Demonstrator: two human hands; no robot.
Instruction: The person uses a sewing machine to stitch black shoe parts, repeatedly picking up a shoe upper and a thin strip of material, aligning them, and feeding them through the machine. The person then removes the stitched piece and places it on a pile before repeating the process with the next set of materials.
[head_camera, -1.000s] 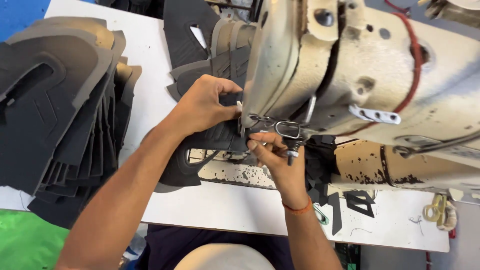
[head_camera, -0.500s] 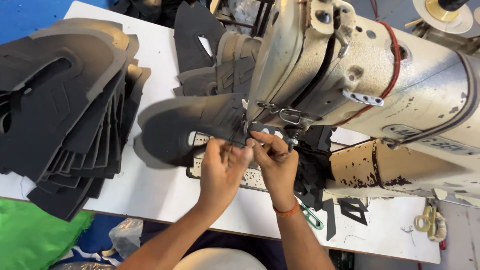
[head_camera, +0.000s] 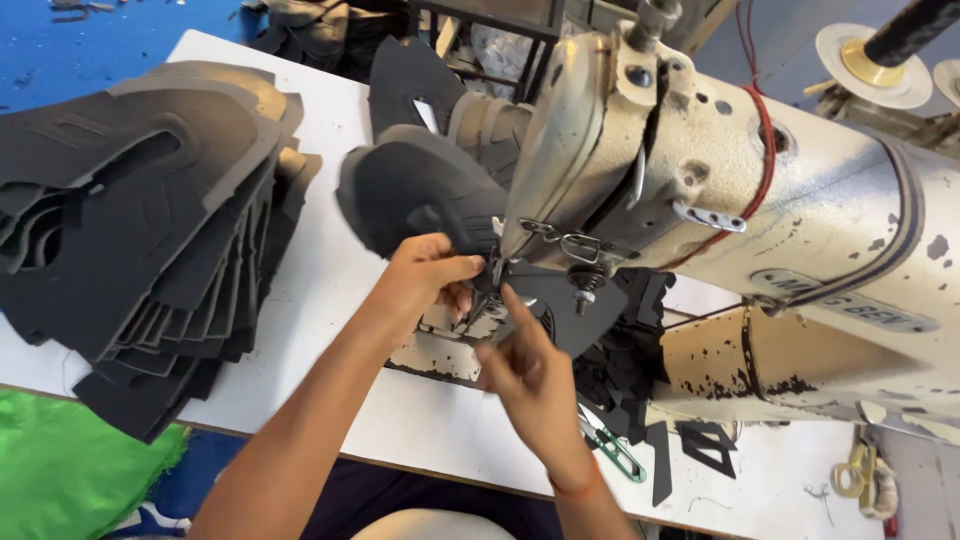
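A worn cream industrial sewing machine (head_camera: 720, 190) fills the right of the head view. Under its needle bar lies a dark grey shoe-upper piece (head_camera: 410, 195), curled up toward the left. My left hand (head_camera: 420, 280) grips the edge of this piece next to the presser foot. My right hand (head_camera: 525, 375) is just below the needle, its fingers pinched on the near edge of the same dark material or its thread; which one I cannot tell.
A tall stack of dark grey cut pieces (head_camera: 130, 230) covers the left of the white table (head_camera: 330, 290). Green-handled snips (head_camera: 610, 450) and black scraps (head_camera: 700, 445) lie near the front edge. Yellow scissors (head_camera: 860, 475) sit far right. Green cloth (head_camera: 70, 465) hangs below.
The shoe-upper piece has been turned and lifted, now curling up left of the needle. Both hands shifted slightly right under the machine head; the view has moved closer.
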